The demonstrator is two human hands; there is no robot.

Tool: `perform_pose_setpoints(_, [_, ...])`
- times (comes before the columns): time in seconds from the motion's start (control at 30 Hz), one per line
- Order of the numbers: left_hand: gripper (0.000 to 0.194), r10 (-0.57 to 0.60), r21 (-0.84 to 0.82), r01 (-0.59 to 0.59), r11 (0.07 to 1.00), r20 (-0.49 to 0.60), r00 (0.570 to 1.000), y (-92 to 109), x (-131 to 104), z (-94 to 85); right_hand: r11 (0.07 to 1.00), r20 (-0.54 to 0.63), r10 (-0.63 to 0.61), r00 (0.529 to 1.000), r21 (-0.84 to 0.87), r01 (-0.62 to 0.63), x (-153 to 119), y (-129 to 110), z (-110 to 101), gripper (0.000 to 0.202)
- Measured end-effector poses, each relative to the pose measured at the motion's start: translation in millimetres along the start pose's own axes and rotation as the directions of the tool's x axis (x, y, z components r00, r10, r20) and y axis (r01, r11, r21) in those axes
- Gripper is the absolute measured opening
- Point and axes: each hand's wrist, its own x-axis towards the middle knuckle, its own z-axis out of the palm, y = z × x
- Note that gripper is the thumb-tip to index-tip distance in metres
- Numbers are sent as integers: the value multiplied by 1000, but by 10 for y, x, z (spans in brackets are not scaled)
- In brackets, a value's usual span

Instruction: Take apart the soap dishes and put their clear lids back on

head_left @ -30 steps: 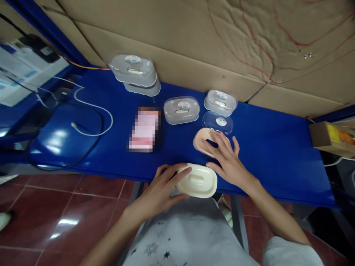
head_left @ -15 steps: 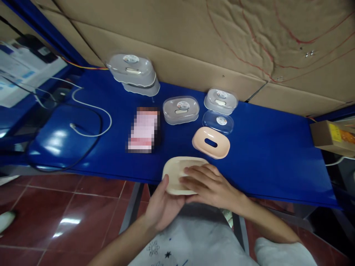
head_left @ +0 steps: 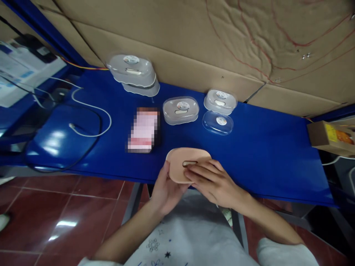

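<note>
Over the table's front edge I hold a peach oval soap dish insert [head_left: 176, 160] with a slot in its middle. Something cream shows through the slot, which looks like the cream soap dish base [head_left: 190, 163] under the insert. My left hand [head_left: 166, 190] grips the left end, thumb on the rim and fingers below. At the right end, my right hand [head_left: 217, 183] lies with its fingers on the insert's top, partly covering the slot. Behind the hands, a clear lid [head_left: 212, 125] with a round sticker lies on the table.
Beyond the lid stands a lidded grey soap box [head_left: 220, 102], with another soap box [head_left: 181, 111] to its left. Two more soap boxes [head_left: 133, 72] are stacked at the back left. A pixelated phone-like object [head_left: 144, 129] and a white cable [head_left: 109, 118] lie leftward on the blue table [head_left: 266, 155].
The peach insert has moved from the table into my hands, onto the cream base. My right hand has shifted from the cream base to the peach insert.
</note>
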Motion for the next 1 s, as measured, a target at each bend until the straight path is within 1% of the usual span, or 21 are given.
perform_pose_setpoints(0.07, [67,1,-16,-1,1000,-2,1000,-17,42,39,999,55,-40,998,-11,40,31,-90,-14,44])
perform_pose_setpoints(0.1, [67,0,-19,-1,1000,-1,1000,-17,57,51,999,73,-54,996,1,54,38,-82,-30,46])
perform_pose_setpoints(0.13, [65,0,-21,0,1000,-6,1000,-12,70,59,997,84,-74,994,29,72,41,-34,-52,50])
perform_pose_setpoints(0.2, [60,-8,-23,7,1000,-36,999,8,88,69,993,70,-84,994,84,78,45,171,-111,56])
perform_pose_setpoints(0.23, [56,-10,-26,8,1000,-57,998,19,95,73,995,40,-51,998,84,48,52,314,-143,57])
perform_pose_setpoints(0.27, [53,-5,-30,2,1000,-78,997,30,101,79,999,-4,32,999,40,-32,62,474,-173,57])
perform_pose_setpoints(0.3, [50,2,-35,-5,999,-94,996,39,107,86,989,-25,142,990,-35,-143,76,638,-199,58])
perform_pose_setpoints(0.33, [48,9,-40,-13,999,-102,995,48,112,95,962,-46,242,969,-120,-246,90,796,-219,59])
perform_pose_setpoints(0.37, [47,15,-44,-19,999,-104,994,55,118,106,927,-58,311,949,-200,-316,101,938,-231,61])
perform_pose_setpoints(0.43, [49,16,-46,-21,999,-102,995,67,128,129,869,-63,386,920,-310,-386,107,1153,-230,64])
perform_pose_setpoints(0.5, [51,13,-36,-17,999,-101,995,78,141,145,847,-63,404,913,-351,-399,87,1262,-205,63])
perform_pose_setpoints(0.57, [52,19,-19,-21,1000,-110,994,84,160,148,857,-82,379,922,-345,-383,54,1291,-171,59])
perform_pose_setpoints(0.63, [52,37,2,-37,999,-116,993,84,189,145,888,-114,338,934,-290,-356,32,1277,-150,57])
perform_pose_setpoints(0.73, [51,62,38,-58,998,-108,992,73,251,144,933,-176,321,930,-110,-343,37,1203,-158,54])
perform_pose_setpoints(0.8, [52,68,66,-61,996,-101,993,63,294,158,944,-228,324,918,16,-329,53,1103,-178,51])
perform_pose_setpoints(0.83, [53,69,80,-61,995,-94,993,59,313,171,951,-233,310,922,67,-302,59,1039,-185,53])
perform_pose_setpoints(0.9, [59,67,109,-60,992,-61,996,53,342,206,970,-187,227,956,131,-205,64,897,-182,63])
perform_pose_setpoints(0.97, [66,55,143,-54,988,-4,998,50,361,245,987,-103,98,990,137,-84,62,772,-156,75])
perform_pose_setpoints(1.0, [68,49,158,-52,986,26,998,48,367,264,991,-69,43,997,126,-34,59,726,-138,79])
